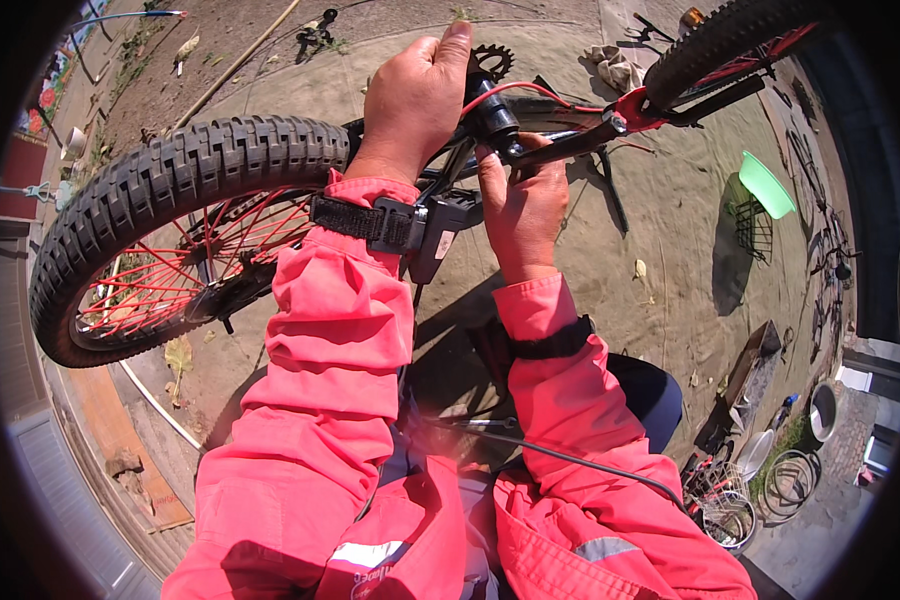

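Note:
A bicycle lies across the view in front of me, with its black bottom bracket shell [494, 122] between my hands. My left hand [408, 108] is closed at the shell's left side, thumb pointing up; its curled fingers are hidden, so what they grip does not show. From below, my right hand [523, 215] pinches the near end of the bottom bracket axle [513, 150] between thumb and fingers. A toothed chainring [494, 62] shows at the shell's far end. A red cable [518, 86] runs over the shell along the frame.
The knobby wheel [185, 165] with red spokes fills the left; another wheel [735, 45] is upper right. A green basin [767, 186] rests by a wire basket [753, 228] at right. Metal parts [725, 500] and wire rings [792, 483] lie lower right. A wrench [490, 423] lies below.

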Action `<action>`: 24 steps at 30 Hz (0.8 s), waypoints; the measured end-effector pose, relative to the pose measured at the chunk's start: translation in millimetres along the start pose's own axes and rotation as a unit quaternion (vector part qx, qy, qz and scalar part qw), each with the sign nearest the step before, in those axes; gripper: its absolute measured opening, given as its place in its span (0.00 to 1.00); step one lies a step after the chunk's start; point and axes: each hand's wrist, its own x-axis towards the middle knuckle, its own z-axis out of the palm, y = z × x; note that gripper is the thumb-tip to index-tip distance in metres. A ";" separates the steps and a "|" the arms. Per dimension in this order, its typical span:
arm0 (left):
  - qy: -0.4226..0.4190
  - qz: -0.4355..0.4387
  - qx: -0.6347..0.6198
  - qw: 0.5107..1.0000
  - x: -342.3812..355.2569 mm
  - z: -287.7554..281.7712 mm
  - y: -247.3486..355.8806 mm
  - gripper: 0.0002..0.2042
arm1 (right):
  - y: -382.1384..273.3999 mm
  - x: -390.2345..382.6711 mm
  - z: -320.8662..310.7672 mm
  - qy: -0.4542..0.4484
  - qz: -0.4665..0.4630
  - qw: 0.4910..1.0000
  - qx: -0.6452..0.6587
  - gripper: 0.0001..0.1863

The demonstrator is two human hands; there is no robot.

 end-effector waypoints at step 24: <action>0.011 0.013 -0.003 1.000 -0.1 1.3 -3.8 0.32 | -1.8 0.5 1.3 0.008 -0.013 1.000 0.011 0.16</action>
